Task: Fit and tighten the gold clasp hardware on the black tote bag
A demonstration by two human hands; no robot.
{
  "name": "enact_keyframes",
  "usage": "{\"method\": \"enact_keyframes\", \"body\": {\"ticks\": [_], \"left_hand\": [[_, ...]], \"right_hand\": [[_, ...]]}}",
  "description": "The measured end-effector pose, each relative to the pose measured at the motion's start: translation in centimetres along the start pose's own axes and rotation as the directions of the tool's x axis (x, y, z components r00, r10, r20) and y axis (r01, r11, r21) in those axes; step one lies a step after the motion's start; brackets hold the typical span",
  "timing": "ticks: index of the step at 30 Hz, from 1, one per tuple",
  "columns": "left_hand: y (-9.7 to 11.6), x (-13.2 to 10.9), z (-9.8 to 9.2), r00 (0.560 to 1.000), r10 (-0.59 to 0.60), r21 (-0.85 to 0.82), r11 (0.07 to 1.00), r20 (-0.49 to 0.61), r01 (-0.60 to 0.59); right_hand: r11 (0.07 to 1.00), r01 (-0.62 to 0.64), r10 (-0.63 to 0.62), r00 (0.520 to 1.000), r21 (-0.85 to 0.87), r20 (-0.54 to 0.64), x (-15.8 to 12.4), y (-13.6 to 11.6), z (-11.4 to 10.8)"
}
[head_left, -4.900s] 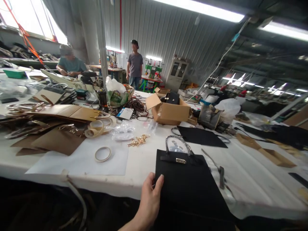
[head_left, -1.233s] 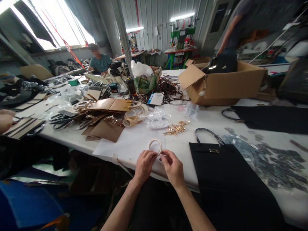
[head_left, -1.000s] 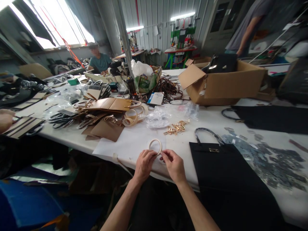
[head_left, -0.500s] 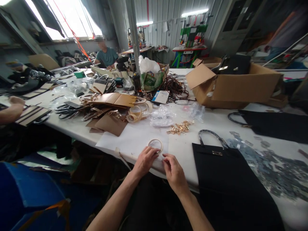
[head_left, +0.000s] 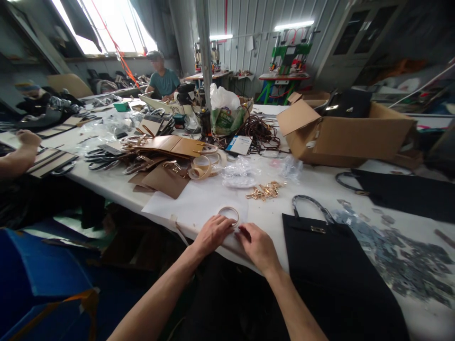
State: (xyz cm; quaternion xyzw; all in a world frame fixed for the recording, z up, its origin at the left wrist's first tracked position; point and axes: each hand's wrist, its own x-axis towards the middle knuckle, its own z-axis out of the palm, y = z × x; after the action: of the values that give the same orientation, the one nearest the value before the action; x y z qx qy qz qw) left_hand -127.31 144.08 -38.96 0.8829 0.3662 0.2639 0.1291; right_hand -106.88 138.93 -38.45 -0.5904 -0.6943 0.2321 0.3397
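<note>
A narrow roll of pale tape [head_left: 237, 217] stands over the front edge of the white table, its ring facing me. My left hand [head_left: 213, 234] is closed on the lower left side of the roll. Close by on the right, the thumb and fingers of my right hand [head_left: 259, 247] are pinched together beside the roll's lower edge; what lies between them is too small to make out. A black handbag [head_left: 330, 270] with a wrapped handle lies flat to the right of my right hand. Beyond the hands is a small pile of gold metal fittings [head_left: 265, 191].
Tan and brown bag pieces [head_left: 170, 180] and wider tape rolls [head_left: 199, 169] lie at centre left. Grey metal plates [head_left: 398, 251] spread at right, below a cardboard box [head_left: 355, 137]. One co-worker [head_left: 163, 83] sits at the back; another's hand [head_left: 28, 138] shows at left.
My right hand has moved slightly left, closer to the tape roll, and its fingers have drawn together. My left hand keeps its hold on the roll. The view has shifted a little.
</note>
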Motion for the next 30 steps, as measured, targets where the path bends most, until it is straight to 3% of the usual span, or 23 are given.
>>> {"method": "enact_keyframes", "body": {"ticks": [4,8,15,22,30], "left_hand": [[-0.1,0.1,-0.4,1.0,0.019,0.01,1.0,-0.016,-0.019],[0.0,0.3,-0.8,0.998,0.024,0.047,0.999,0.059,-0.027],[0.5,1.3,-0.4,0.998,-0.021,-0.005,1.0,0.051,0.021],[0.3,1.7,0.3,0.998,0.009,0.018,1.0,0.057,-0.01],[-0.1,1.7,0.1,0.996,0.046,-0.055,0.998,0.079,-0.042]], "right_hand": [[1.0,0.029,-0.03,0.999,0.007,0.011,0.7,0.7,0.4],[0.998,0.035,-0.036,0.999,0.057,0.013,1.2,1.2,0.9],[0.972,-0.066,0.069,0.998,0.227,-0.009,1.1,1.9,1.2],[0.985,0.035,-0.026,0.998,0.168,-0.06,0.8,1.4,0.7],[0.993,-0.011,0.017,0.998,0.117,-0.053,1.0,0.8,0.6]]}}
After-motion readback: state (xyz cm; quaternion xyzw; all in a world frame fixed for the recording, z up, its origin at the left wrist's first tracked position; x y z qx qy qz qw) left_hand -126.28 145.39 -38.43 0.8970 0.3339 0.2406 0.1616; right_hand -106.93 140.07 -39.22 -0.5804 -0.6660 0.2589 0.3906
